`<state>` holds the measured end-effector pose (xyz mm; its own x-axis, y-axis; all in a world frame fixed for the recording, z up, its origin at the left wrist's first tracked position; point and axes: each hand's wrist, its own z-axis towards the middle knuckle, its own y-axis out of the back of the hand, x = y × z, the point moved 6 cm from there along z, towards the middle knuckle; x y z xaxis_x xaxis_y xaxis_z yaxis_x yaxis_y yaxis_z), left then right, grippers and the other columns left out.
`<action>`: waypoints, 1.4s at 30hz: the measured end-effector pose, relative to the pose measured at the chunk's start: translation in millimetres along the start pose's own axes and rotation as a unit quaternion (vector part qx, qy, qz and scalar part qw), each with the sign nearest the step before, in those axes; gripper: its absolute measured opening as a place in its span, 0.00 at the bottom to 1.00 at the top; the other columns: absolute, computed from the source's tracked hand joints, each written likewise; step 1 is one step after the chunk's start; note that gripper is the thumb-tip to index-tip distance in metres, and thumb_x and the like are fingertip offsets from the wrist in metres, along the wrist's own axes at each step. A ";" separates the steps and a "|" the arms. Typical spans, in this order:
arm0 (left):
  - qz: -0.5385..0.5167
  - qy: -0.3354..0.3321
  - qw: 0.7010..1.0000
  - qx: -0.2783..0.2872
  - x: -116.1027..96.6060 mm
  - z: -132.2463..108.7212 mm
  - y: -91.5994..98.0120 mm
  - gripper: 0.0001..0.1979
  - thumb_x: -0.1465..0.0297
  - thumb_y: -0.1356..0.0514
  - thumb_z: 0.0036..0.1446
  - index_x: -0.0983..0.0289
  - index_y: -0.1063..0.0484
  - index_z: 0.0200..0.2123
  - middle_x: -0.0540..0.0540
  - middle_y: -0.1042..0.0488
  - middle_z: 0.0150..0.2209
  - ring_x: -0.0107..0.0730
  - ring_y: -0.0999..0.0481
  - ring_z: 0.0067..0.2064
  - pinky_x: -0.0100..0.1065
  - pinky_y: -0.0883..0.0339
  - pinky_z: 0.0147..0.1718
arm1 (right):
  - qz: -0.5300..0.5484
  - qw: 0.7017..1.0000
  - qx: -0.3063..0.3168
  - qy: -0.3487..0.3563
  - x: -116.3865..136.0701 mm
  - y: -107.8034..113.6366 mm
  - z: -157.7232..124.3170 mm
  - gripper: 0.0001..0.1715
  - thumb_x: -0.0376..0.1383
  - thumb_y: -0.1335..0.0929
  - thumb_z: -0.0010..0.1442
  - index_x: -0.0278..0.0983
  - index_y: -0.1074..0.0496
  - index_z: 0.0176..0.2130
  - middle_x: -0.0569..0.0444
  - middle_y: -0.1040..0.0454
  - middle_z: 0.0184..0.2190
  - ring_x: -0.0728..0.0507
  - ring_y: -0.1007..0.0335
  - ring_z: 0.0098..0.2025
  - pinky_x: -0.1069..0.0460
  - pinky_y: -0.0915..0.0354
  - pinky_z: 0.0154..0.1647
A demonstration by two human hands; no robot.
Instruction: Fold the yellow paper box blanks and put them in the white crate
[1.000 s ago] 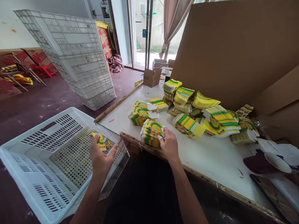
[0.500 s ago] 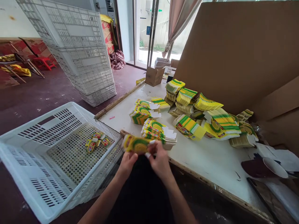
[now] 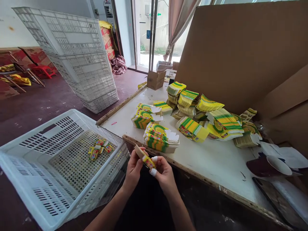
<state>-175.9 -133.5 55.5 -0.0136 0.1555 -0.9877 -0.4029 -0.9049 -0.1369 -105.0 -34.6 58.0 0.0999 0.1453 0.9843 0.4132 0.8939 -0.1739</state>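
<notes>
A small yellow printed carton [image 3: 147,160] is held in front of my body, near the table's front edge, tilted so a narrow side shows. My left hand [image 3: 133,166] grips its left end between thumb and fingers. White coverings wrap the thumb and a finger of my right hand [image 3: 162,170], which pinches the carton's right end. Just beyond the hands, a stack of flat yellow-green cartons [image 3: 160,138] stands on the white table [image 3: 204,163]. Behind that stack is another carton stack [image 3: 146,117].
At the left sits a white plastic crate [image 3: 79,202] with several small cartons [image 3: 98,149] inside. Tall stacked crates [image 3: 79,64] stand behind it. More carton bundles [image 3: 187,99] pile up by a large cardboard sheet [image 3: 240,54]. A dark red cup [image 3: 267,166] lies at the right.
The carton has turned from its broad printed face to a narrow side and come slightly lower. Both hands still hold it. The camera view has shifted slightly.
</notes>
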 end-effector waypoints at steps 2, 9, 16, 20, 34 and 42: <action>0.006 0.012 1.000 -0.005 -0.9 3.0 2.9 0.21 0.49 0.40 0.51 0.63 0.27 0.32 0.51 0.25 0.29 0.31 0.27 0.31 0.32 0.30 0.32 | -0.026 1.000 -0.013 0.006 -0.4 9.4 -0.8 0.12 0.43 0.28 0.51 0.38 0.29 0.32 0.57 0.24 0.26 0.47 0.28 0.29 0.53 0.30 0.32; 0.061 0.013 0.978 0.198 -15.4 22.4 14.5 0.40 0.40 0.41 0.43 0.63 0.29 0.51 0.63 0.24 0.48 0.47 0.25 0.49 0.44 0.31 0.48 | -0.289 0.941 -0.047 0.172 9.6 39.2 -12.7 0.08 0.35 0.34 0.60 0.41 0.23 0.32 0.53 0.22 0.30 0.44 0.27 0.33 0.48 0.31 0.37; 0.297 0.046 0.890 0.344 7.4 -0.6 -4.9 0.34 0.64 0.31 0.39 0.60 0.33 0.52 0.57 0.24 0.48 0.43 0.24 0.47 0.41 0.30 0.46 | -0.400 0.877 -0.009 0.265 6.1 23.5 -27.2 0.15 0.34 0.33 0.60 0.51 0.26 0.46 0.54 0.24 0.47 0.38 0.34 0.56 0.33 0.51 0.64; 0.305 -0.003 0.912 0.274 4.5 -6.7 -14.4 0.30 0.72 0.37 0.42 0.60 0.37 0.52 0.54 0.23 0.42 0.39 0.23 0.42 0.37 0.29 0.42 | -0.264 0.931 -0.187 0.166 -8.3 43.3 -26.3 0.37 0.43 0.33 0.60 0.41 0.47 0.64 0.42 0.40 0.63 0.35 0.47 0.65 0.34 0.44 0.62; 0.313 -0.110 0.891 0.311 4.2 -26.3 -29.5 0.30 0.75 0.41 0.41 0.58 0.44 0.49 0.52 0.26 0.39 0.34 0.25 0.34 0.32 0.32 0.32 | -0.085 0.996 0.018 0.037 -29.7 19.9 -26.5 0.39 0.58 0.39 0.60 0.43 0.41 0.63 0.44 0.32 0.58 0.38 0.38 0.61 0.41 0.39 0.61; 0.297 -0.141 0.895 0.302 4.9 -26.2 -30.6 0.32 0.78 0.41 0.39 0.57 0.43 0.50 0.52 0.32 0.43 0.32 0.28 0.38 0.31 0.33 0.35 | -0.006 0.995 0.019 -0.096 -39.7 20.3 -29.5 0.39 0.61 0.40 0.59 0.47 0.41 0.63 0.51 0.35 0.61 0.38 0.48 0.67 0.38 0.47 0.65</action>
<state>-139.7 -115.4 52.9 -0.5852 -0.1101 -0.8034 -0.6687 -0.4948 0.5550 -73.8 -34.7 14.6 -0.0810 0.2100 0.9743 0.3784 0.9108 -0.1649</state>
